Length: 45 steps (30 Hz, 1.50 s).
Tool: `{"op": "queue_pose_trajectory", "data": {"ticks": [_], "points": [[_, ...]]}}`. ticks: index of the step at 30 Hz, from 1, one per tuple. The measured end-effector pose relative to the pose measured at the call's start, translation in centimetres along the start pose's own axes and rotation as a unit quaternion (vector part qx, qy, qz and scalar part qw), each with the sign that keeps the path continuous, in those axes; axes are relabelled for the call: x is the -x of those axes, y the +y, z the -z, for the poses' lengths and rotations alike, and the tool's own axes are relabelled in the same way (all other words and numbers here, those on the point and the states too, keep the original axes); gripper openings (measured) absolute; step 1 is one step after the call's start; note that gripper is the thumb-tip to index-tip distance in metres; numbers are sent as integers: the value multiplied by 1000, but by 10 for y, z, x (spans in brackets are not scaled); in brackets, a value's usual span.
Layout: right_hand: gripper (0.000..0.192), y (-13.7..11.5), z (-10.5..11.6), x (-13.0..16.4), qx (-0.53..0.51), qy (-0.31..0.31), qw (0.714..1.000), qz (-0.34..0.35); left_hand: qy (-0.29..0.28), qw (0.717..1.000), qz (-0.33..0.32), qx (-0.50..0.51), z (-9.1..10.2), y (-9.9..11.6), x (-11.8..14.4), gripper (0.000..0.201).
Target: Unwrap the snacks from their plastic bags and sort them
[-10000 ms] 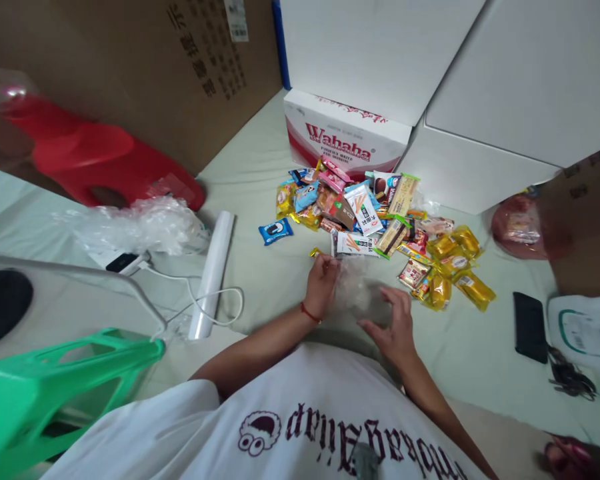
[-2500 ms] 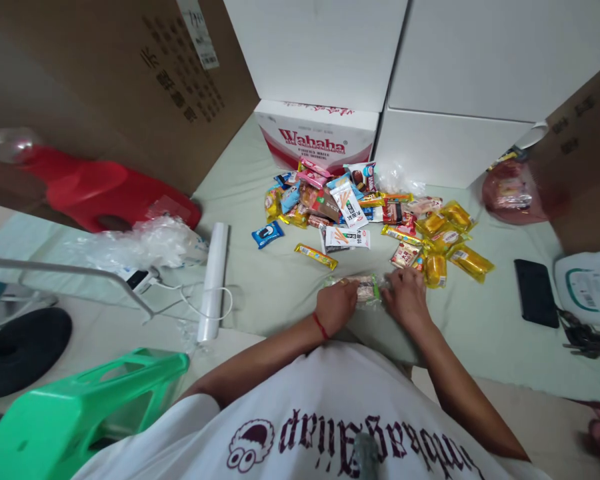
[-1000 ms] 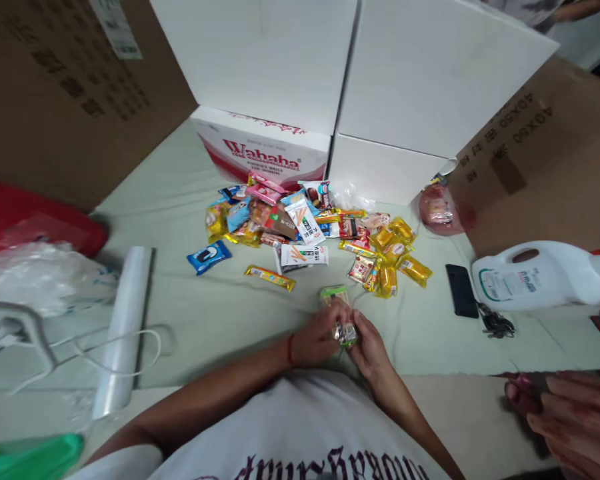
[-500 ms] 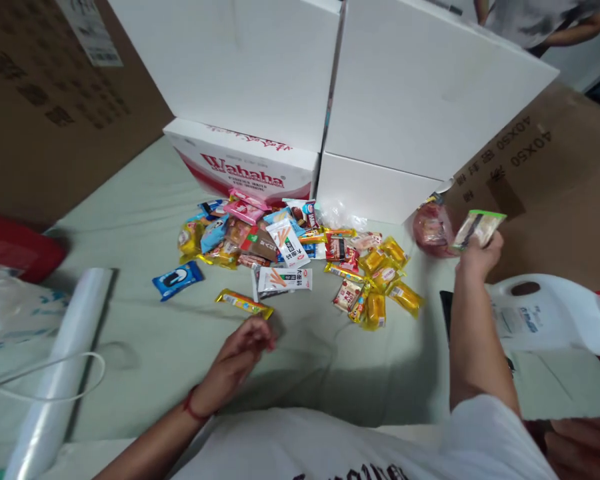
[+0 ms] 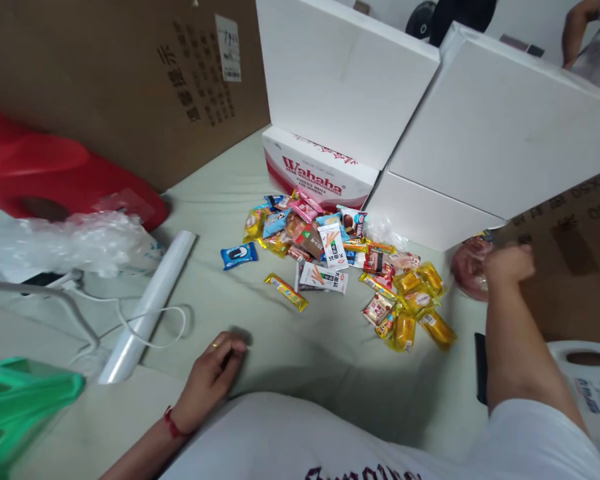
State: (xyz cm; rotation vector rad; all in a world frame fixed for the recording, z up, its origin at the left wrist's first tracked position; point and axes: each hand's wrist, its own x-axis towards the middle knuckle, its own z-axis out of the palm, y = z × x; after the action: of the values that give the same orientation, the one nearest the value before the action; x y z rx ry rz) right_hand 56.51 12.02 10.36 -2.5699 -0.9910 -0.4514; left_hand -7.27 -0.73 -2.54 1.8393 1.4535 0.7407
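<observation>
My left hand [image 5: 215,370], with a ring and a red wrist cord, rests low on the cloth, fingers loosely curled and nothing visible in them. Ahead of it lies a yellow stick-shaped snack packet [image 5: 287,292], apart from the fingers. At the right, my right hand [image 5: 511,264] is closed beside a reddish round container [image 5: 470,267]; its fingers are turned away, so what it may hold is hidden. Between the hands are a blue snack packet [image 5: 239,255], white breadstick packets [image 5: 324,277], yellow-wrapped cakes [image 5: 405,331] and a small white-and-red packet [image 5: 378,308].
Behind the snacks stand a Wahaha carton [image 5: 320,175] and white panels [image 5: 345,73]. To the left are a red jug [image 5: 45,160], bubble wrap [image 5: 95,243], a clear roll [image 5: 150,307], a white cable and a green object [image 5: 30,400]. A white jug [image 5: 587,387] stands right.
The view has swung left. My left hand has drawn back from the yellow stick packet. My right hand has moved to the reddish container, and its green-edged packet is out of sight.
</observation>
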Motion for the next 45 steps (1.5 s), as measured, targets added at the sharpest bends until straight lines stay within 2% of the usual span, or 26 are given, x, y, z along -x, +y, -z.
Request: {"op": "queue_pose_trajectory", "data": {"ticks": [2, 5, 7, 9, 11, 13, 15, 17, 19, 20, 21, 23, 26, 28, 30, 33, 35, 36, 37, 38, 41, 43, 44, 45], "points": [[30, -34, -8, 10, -28, -28, 999, 32, -12, 1000, -28, -3, -2, -6, -4, 20], [30, -90, -30, 30, -69, -106, 986, 109, -25, 998, -54, -2, -2, -12, -7, 18], [28, -120, -45, 45, -80, -160, 976, 125, -29, 998, -59, 5, 0, -15, -6, 16], [28, -138, -56, 59, -86, -205, 967, 120, -27, 997, -65, 20, 3, -16, -4, 14], [27, -144, -59, 71, -93, -230, 963, 109, -16, 997, -71, 40, 5, -17, 1, 14], [25, -140, -55, 79, -103, -225, 964, 94, -3, 996, -67, 63, 9, -18, 7, 13], [23, -130, -42, 85, -118, -198, 970, 78, 11, 995, -44, 91, 14, -17, 13, 12], [30, -118, -23, 99, -132, -158, 976, 64, 12, 992, -11, 124, 19, -13, 16, 12], [37, -111, -2, 131, -178, -133, 973, 68, -20, 985, 27, 172, 19, -3, 13, 15], [38, -110, 8, 156, -207, -134, 966, 79, -54, 976, 48, 206, 17, 5, 8, 18], [37, -110, 17, 187, -282, -153, 941, 105, -94, 962, 70, 245, 13, 14, 1, 22], [32, -118, 29, 258, -328, -225, 904, 156, -173, 919, 118, 335, -1, 34, -18, 32], [26, -134, 39, 355, -373, -322, 845, 210, -216, 859, 166, 433, -30, 60, -49, 42], [25, -139, 42, 391, -425, -375, 806, 170, -234, 841, 161, 460, -48, 67, -64, 50], [26, -136, 45, 401, -495, -425, 756, 57, -242, 832, 147, 477, -60, 66, -70, 54], [33, -119, 47, 387, -597, -459, 645, -131, -253, 813, 143, 504, -67, 56, -70, 54], [34, -107, 47, 375, -641, -449, 587, -206, -255, 801, 153, 520, -66, 51, -70, 54], [34, -102, 45, 371, -652, -440, 574, -228, -254, 797, 156, 525, -64, 49, -70, 55], [35, -99, 42, 368, -655, -433, 572, -237, -254, 795, 155, 528, -62, 47, -70, 55], [36, -97, 38, 366, -648, -428, 586, -232, -257, 792, 154, 532, -60, 47, -71, 55], [38, -97, 28, 362, -604, -390, 672, -176, -266, 759, 188, 564, -57, 47, -70, 56], [35, -98, 27, 361, -584, -317, 735, -134, -248, 740, 230, 581, -57, 48, -68, 57], [32, -99, 29, 360, -573, -276, 766, -89, -234, 738, 245, 584, -58, 48, -67, 57], [30, -101, 33, 359, -555, -246, 794, -16, -221, 741, 252, 582, -59, 49, -67, 57]]}}
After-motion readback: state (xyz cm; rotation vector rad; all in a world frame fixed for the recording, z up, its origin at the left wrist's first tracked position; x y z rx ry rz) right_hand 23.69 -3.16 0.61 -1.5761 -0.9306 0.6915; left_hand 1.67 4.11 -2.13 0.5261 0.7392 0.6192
